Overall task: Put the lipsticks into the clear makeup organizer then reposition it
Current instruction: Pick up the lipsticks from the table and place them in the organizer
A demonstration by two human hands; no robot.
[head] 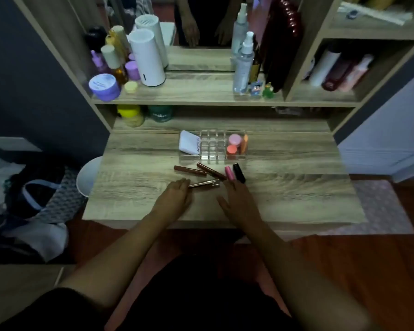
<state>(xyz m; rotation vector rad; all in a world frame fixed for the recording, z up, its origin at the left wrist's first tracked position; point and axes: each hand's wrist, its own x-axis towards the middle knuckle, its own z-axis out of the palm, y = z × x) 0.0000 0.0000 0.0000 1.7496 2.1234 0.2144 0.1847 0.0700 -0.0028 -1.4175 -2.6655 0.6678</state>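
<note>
A clear makeup organizer (212, 157) stands at the back middle of the wooden desk (285, 187); it holds a white compact (189, 142), pink and coral pots and an orange tube. Several lipsticks lie in front of it: a brown tube (189, 170), a second brown tube (210, 171), a pink one (229, 173), a black one (239, 172) and a thin rose-gold one (204, 183). My left hand (175, 199) rests flat, fingertips at the rose-gold lipstick's end. My right hand (239, 201) lies flat, fingers apart, fingertips by the pink and black lipsticks. Neither hand holds anything.
A shelf above the desk carries bottles, jars, a white cylinder (147, 60) and spray bottles (243, 65) in front of a mirror. A yellow-lidded jar (130, 115) and a green jar (160, 113) sit under the shelf. A white stool (89, 175) stands at the desk's left.
</note>
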